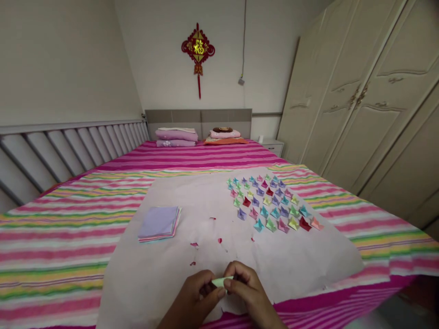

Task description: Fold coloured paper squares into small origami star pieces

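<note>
A small piece of pale green folded paper point(222, 281) is held between both hands near the front of a large whitish sheet point(154, 283). My left hand point(197, 297) pinches its left end, thumb in front. At the other end, my right hand point(245, 290) grips it with thumb and forefinger. The fingers hide part of the paper's shape. Ahead on the left lies a stack of square paper point(159, 222) with a lilac sheet on top. On the right, several small folded paper boats point(270, 201) of many colours stand in loose rows.
Small red-and-white scraps point(194, 245) are scattered on the sheet ahead of the hands. A striped bedspread point(58, 246) lies underneath. Folded bedding point(176, 136) sits by the headboard point(181, 119). A slatted rail point(68, 153) runs along the left; a wardrobe point(356, 100) stands at right.
</note>
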A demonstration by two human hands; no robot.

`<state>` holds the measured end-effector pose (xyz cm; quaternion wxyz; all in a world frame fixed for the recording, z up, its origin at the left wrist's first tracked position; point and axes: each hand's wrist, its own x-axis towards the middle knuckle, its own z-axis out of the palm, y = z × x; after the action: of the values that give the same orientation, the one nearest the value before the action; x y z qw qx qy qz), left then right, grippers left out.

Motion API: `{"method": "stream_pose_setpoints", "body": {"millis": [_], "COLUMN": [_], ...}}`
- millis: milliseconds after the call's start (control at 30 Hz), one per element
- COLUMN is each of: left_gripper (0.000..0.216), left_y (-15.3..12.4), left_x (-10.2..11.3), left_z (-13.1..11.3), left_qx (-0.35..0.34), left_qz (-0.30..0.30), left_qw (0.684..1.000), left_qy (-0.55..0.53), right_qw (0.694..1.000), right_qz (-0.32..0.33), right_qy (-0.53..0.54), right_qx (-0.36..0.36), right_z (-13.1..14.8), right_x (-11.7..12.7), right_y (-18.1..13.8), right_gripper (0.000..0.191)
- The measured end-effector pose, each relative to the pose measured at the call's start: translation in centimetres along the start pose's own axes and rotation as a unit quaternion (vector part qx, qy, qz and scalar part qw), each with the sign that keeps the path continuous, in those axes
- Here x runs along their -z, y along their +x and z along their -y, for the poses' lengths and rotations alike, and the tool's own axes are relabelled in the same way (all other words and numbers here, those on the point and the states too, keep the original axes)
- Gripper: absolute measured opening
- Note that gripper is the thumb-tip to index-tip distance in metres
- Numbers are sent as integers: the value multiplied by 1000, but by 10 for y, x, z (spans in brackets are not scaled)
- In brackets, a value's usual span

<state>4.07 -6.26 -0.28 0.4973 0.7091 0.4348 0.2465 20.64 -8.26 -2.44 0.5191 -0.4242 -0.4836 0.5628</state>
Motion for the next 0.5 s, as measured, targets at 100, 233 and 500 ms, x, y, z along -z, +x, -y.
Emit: {"method": "stream_pose_setpoints", "body": {"millis": [100,233,500], "left_gripper": [29,35,41], "left_y": [-1,-5,-7], "left_x": [-1,0,-2], "left_z": [0,-2,-7], "left_qx": [-3,-15,-22], "left_qz": [-9,9,30], "left_qw": [1000,1000,995], "left_qy": [13,-11,-95], "right_qw": [1000,1000,993], "right_qz": [10,20,94], "right_qy": [0,-3,62], "right_qx": [-1,8,-22], "right_z": [-1,-3,-4], "right_x": [0,-1,-2], "right_y": [-1,-4,-9], "right_gripper": [30,34,40]}}
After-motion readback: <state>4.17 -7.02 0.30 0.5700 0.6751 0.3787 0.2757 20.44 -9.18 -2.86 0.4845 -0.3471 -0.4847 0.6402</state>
